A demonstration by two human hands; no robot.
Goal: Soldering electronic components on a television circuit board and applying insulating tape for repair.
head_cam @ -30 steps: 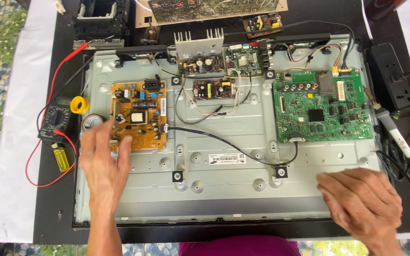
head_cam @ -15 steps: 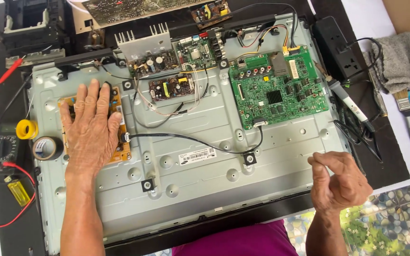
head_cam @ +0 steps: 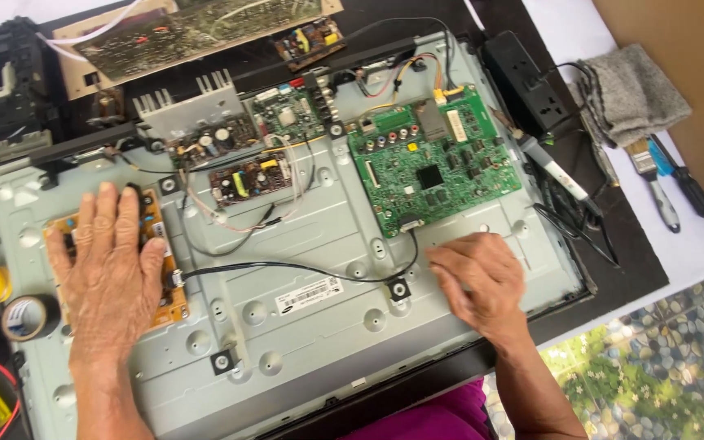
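The orange circuit board (head_cam: 124, 261) sits at the left end of the metal back panel (head_cam: 287, 326) and the left hand (head_cam: 112, 261) lies flat and open on it, fingers spread, pressing rather than gripping. The right hand (head_cam: 478, 277) rests loosely curled on bare panel below the green circuit board (head_cam: 433, 167), grasping nothing. A black cable (head_cam: 287, 267) runs between the boards. Tape rolls (head_cam: 22, 314) lie on the tabletop (head_cam: 629, 261) edge.

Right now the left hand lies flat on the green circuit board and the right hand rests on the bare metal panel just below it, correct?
Not quite. In the head view the left hand lies flat on the orange circuit board at the left of the metal panel, not the green circuit board. The right hand does rest on the bare metal just below the green board.
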